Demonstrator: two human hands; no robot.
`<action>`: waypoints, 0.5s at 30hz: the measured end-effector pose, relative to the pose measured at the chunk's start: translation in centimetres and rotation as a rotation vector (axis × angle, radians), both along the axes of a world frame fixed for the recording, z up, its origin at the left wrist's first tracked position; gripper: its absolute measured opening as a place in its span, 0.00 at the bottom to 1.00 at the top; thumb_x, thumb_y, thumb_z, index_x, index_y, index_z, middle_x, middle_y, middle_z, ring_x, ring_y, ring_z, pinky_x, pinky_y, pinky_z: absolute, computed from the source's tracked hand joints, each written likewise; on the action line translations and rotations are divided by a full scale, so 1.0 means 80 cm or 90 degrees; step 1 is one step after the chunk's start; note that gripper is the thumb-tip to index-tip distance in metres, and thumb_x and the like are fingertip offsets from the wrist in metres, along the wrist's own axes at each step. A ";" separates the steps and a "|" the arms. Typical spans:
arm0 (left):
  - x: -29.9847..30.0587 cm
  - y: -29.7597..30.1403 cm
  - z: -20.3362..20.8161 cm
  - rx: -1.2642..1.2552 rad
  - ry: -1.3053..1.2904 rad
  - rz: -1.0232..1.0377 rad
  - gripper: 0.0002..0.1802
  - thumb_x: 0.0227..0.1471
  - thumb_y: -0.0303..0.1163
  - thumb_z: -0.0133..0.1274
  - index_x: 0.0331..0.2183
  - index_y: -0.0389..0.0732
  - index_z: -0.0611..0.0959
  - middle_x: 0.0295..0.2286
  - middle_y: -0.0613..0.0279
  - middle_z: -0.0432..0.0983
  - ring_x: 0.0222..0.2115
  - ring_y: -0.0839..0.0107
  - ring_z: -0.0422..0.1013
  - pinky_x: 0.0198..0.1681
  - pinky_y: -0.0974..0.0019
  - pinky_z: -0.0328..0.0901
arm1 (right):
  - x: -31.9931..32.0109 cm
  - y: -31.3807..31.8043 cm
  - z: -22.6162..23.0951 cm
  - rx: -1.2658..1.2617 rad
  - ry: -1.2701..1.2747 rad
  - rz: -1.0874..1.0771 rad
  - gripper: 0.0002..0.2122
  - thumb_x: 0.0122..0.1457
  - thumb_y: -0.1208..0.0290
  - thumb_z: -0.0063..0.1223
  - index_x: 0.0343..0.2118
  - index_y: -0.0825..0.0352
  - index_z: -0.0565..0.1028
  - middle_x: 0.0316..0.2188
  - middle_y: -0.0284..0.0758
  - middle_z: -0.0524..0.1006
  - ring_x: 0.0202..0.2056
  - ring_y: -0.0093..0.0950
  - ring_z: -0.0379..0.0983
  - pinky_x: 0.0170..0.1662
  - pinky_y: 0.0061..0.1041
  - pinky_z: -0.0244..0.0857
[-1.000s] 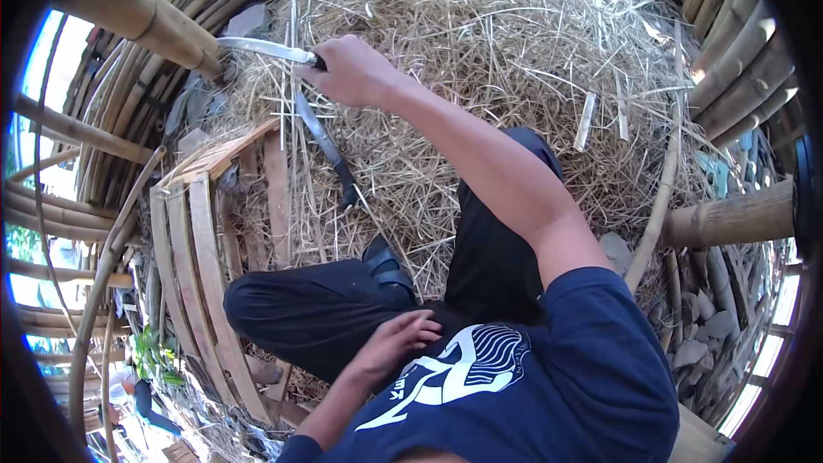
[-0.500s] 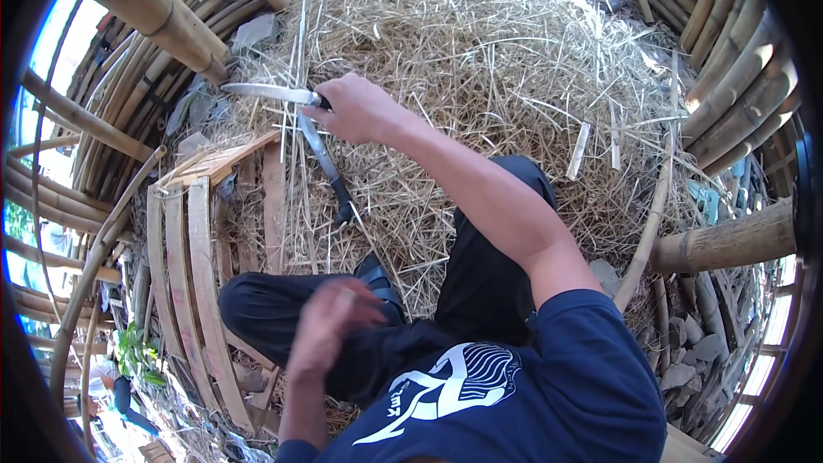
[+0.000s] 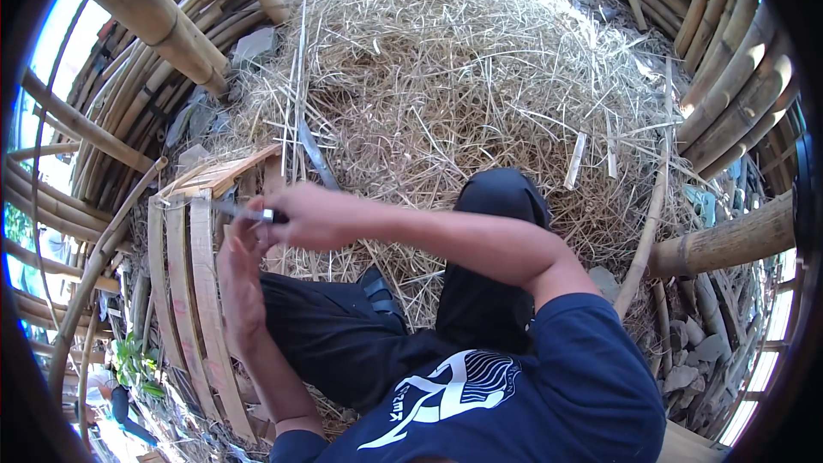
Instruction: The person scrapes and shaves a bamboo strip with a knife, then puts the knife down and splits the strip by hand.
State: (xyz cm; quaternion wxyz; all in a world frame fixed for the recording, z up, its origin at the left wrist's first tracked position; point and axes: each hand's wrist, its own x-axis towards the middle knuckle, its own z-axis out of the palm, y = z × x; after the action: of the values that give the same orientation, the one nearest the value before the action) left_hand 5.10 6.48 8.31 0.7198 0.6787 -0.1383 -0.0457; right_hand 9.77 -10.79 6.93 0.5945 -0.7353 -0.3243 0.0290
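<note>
My right hand (image 3: pixel 313 216) is closed around the dark handle of a knife (image 3: pixel 268 215). Its blurred blade points left across the top of the slatted wooden crate (image 3: pixel 203 257). Close against it, my left hand (image 3: pixel 242 287) is raised beside the crate, its fingertips meeting the knife near the base of the blade. Motion smears those fingers, so their grip does not show. A second blade (image 3: pixel 315 154) lies on the straw beyond my right hand, which hides its lower end. Long pale bamboo strips (image 3: pixel 298 69) stretch away past this blade.
Dry straw (image 3: pixel 446 77) spreads in front of my bent legs (image 3: pixel 493 249). Bamboo poles (image 3: pixel 163 21) enclose the left side, and a thick bamboo post (image 3: pixel 724 233) juts in from the right. Loose stones (image 3: pixel 681 377) lie at the lower right. A short flat strip (image 3: pixel 577 160) rests on the straw.
My right hand has brought the knife down and nearer from above the straw. My left hand has moved left and up from above my leg to meet it.
</note>
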 end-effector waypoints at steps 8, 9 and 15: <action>0.014 -0.048 -0.023 -0.006 0.062 0.130 0.16 0.62 0.34 0.43 0.40 0.31 0.78 0.36 0.54 0.77 0.31 0.77 0.74 0.35 0.77 0.68 | -0.041 -0.040 0.008 -0.111 0.022 -0.066 0.17 0.57 0.66 0.53 0.40 0.78 0.72 0.31 0.53 0.76 0.33 0.46 0.75 0.38 0.37 0.68; 0.014 -0.047 -0.017 -0.027 0.051 0.146 0.16 0.62 0.35 0.43 0.39 0.31 0.78 0.36 0.52 0.77 0.30 0.75 0.75 0.36 0.74 0.71 | -0.041 -0.057 0.024 -0.096 0.089 -0.073 0.16 0.57 0.64 0.53 0.40 0.76 0.73 0.32 0.51 0.77 0.32 0.41 0.76 0.38 0.34 0.68; 0.012 -0.053 -0.018 0.023 -0.015 0.224 0.14 0.60 0.32 0.47 0.34 0.29 0.78 0.30 0.50 0.78 0.28 0.67 0.77 0.35 0.70 0.73 | -0.054 -0.241 -0.063 -0.120 0.205 -0.841 0.16 0.59 0.57 0.50 0.34 0.68 0.78 0.27 0.41 0.79 0.29 0.28 0.76 0.33 0.28 0.68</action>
State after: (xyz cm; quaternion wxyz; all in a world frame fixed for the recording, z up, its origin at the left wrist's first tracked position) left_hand 6.08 2.25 6.87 0.7025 0.7060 -0.0248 0.0861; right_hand 5.48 -30.06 1.92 0.4617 -0.8141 0.2881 -0.2026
